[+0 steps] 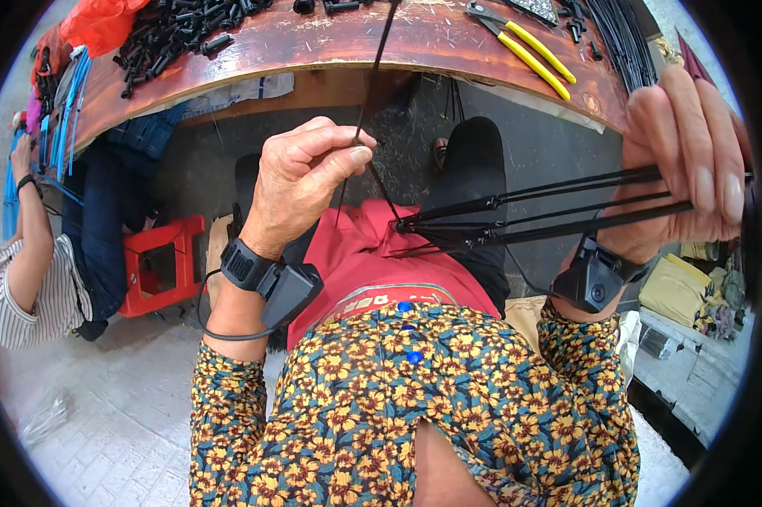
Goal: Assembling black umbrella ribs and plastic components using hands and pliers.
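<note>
My left hand (300, 182) is closed, its thumb and forefinger pinching a thin black rib (376, 72). That rib rises past the table edge and runs down below the fingers toward a dark joint over my lap. From this joint several black umbrella ribs (558, 226) with small hinges spread to the right. My right hand (689, 152) is raised at the right, its fingers wrapped round their far ends. A red cloth (381, 270) lies over my lap under the ribs. What the left fingertips cover is hidden.
A wooden table (330, 42) curves across the front. On it lie a heap of black plastic parts (178, 38), yellow-handled pliers (533, 55) and a bundle of black rods (622, 38). A co-worker (38, 270) sits left, near a red stool (165, 262) and blue strips (68, 110).
</note>
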A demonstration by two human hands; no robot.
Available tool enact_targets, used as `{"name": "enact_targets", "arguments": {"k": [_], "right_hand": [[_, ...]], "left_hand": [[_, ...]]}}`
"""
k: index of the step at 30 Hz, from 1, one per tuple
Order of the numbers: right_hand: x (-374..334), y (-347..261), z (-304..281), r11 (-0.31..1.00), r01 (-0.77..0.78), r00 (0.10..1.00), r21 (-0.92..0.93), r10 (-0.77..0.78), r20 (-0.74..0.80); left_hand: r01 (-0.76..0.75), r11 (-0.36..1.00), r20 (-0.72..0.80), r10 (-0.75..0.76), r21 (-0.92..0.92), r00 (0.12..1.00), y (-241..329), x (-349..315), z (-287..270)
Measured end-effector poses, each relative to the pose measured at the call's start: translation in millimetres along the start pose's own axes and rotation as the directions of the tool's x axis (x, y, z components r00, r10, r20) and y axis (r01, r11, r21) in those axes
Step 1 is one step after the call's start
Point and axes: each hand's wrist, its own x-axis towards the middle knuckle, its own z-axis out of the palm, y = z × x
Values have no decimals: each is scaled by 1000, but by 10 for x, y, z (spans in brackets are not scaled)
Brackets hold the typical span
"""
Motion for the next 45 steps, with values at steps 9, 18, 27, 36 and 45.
{"name": "enact_targets", "arguments": {"k": [9, 18, 27, 36, 45], "right_hand": [[66, -80, -186, 998, -55, 975, -16, 57, 214], [429, 492, 80, 882, -25, 939, -471, -141, -314], [456, 564, 53, 909, -30, 926, -415, -131, -354], [514, 580, 46, 899, -28, 917, -437, -151, -370], [505, 575, 45, 914, -34, 907, -404, -142, -396]], "left_hand": [[-156, 979, 25, 154, 129, 988, 84, 76, 28], [-326, 841, -30, 375, 431, 927, 86, 122, 170], [-253, 890, -153, 330, 380, 932, 93, 70, 328], [-258, 892, -142, 329, 371, 934, 83, 104, 309], [-251, 895, -144, 321, 368, 936, 91, 93, 314]]}}
